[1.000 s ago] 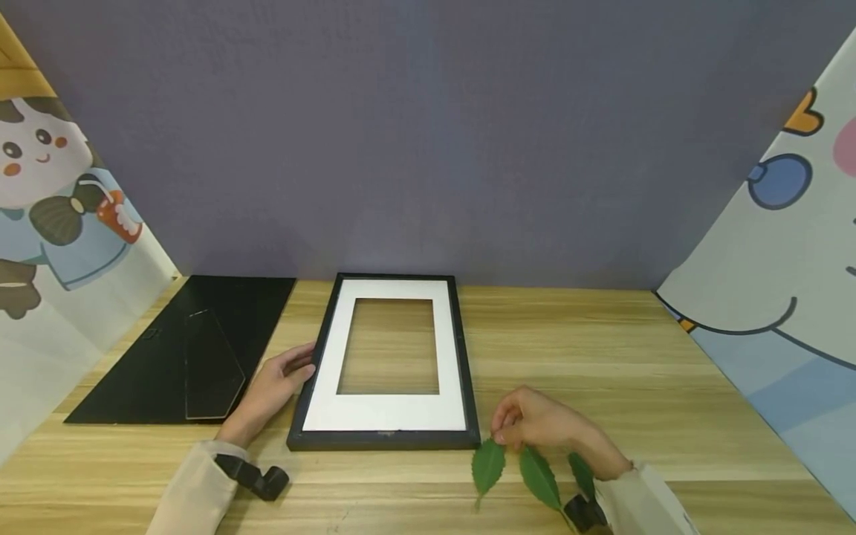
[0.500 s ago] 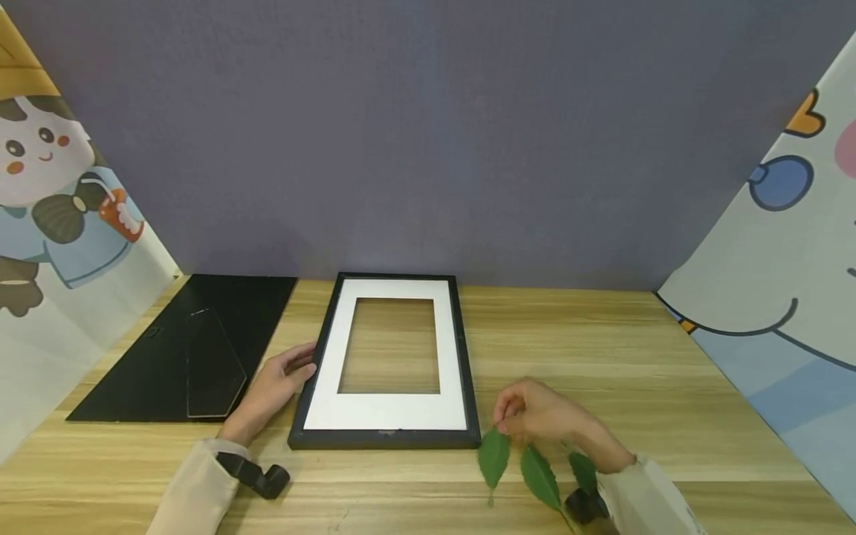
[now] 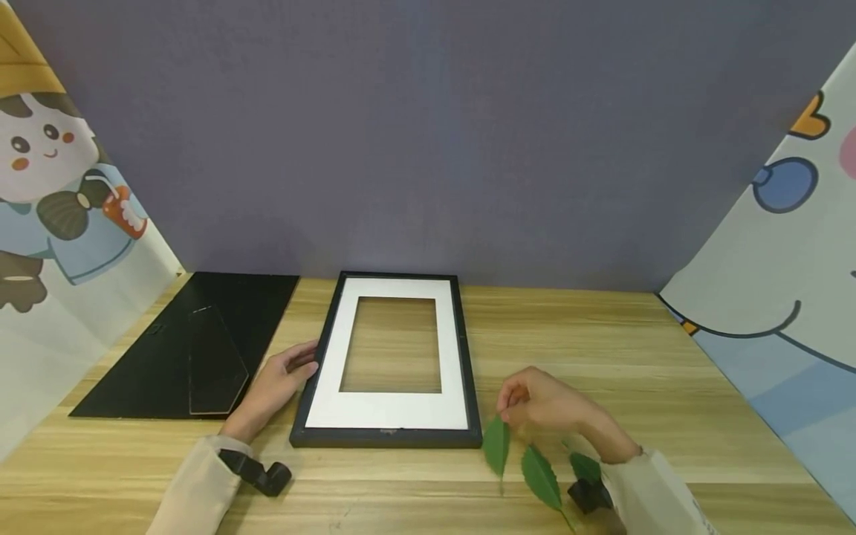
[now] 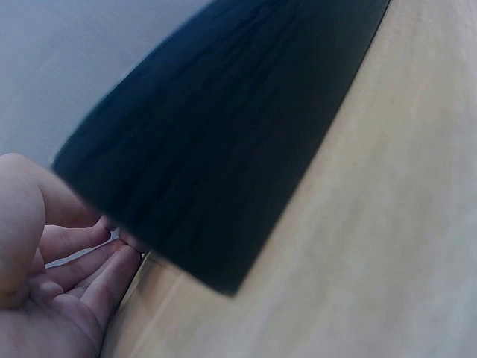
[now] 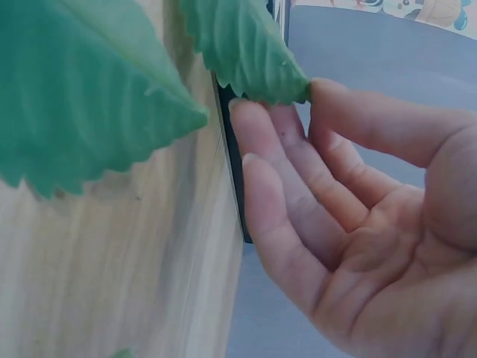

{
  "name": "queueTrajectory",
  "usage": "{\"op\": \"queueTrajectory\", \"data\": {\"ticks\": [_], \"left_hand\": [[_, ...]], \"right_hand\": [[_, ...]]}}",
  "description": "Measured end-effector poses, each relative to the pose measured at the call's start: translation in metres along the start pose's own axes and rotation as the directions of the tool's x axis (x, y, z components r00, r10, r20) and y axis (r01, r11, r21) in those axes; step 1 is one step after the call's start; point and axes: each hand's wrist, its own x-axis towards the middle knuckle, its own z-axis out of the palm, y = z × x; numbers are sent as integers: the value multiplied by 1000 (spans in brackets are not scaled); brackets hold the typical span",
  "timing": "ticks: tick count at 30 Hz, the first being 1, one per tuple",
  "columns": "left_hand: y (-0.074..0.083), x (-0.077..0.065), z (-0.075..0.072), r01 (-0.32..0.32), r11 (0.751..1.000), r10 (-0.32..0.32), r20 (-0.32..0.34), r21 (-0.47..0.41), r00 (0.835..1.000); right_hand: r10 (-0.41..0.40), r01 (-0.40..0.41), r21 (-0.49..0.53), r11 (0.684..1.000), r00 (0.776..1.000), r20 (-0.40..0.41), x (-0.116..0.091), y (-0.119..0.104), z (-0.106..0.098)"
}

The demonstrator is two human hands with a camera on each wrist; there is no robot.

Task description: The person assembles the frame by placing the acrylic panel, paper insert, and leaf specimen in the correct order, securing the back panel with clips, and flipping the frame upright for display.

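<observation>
Clearly, both hands are engaged: the right hand [image 3: 551, 410] pinches the top end of a leaf [image 3: 496, 446] between thumb and fingertips, while the left hand [image 3: 278, 380] has its relaxed fingers and thumb against the frame's left edge. The frame [image 3: 386, 438] lies flat at 3 o'clock of the left hand and between 9 and 10 o'clock of the right, its near edge running squarely across. Hanging at 8 o'clock of the right hand, the leaf sits just beside the frame's near right corner, its stem pointing to 6.

Below the right hand, at 6 o'clock, is a second leaf [image 3: 540, 475], its stem slanting toward 5; a third leaf [image 3: 585, 467] is at 5, close to the black wrist mount [image 3: 588, 495]. Inside the frame, a white mat [image 3: 388, 410] borders a rectangular window with wood grain showing through.

Past the left hand, toward 10 o'clock, a black board [image 3: 217, 364] lies flat, its right edge leaving a strip of counter [image 3: 602, 349] that narrows toward 12. Broad open counter stretches from the frame's right edge to the right panel [image 3: 769, 275], and back to the grey wall [image 3: 428, 134] at 12 o'clock.
</observation>
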Motion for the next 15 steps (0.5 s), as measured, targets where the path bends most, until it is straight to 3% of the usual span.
{"op": "queueTrajectory", "data": {"ticks": [8,15], "left_hand": [[0,1,0,2,1000,-2,3,1,1000],[1,1,0,12,1000,-12,3,-2,1000]], "right_hand": [[-18,17,85,996,1000,16,3,-4,-4],[-17,17,81,997,1000,-8,9,-9,-7]]}}
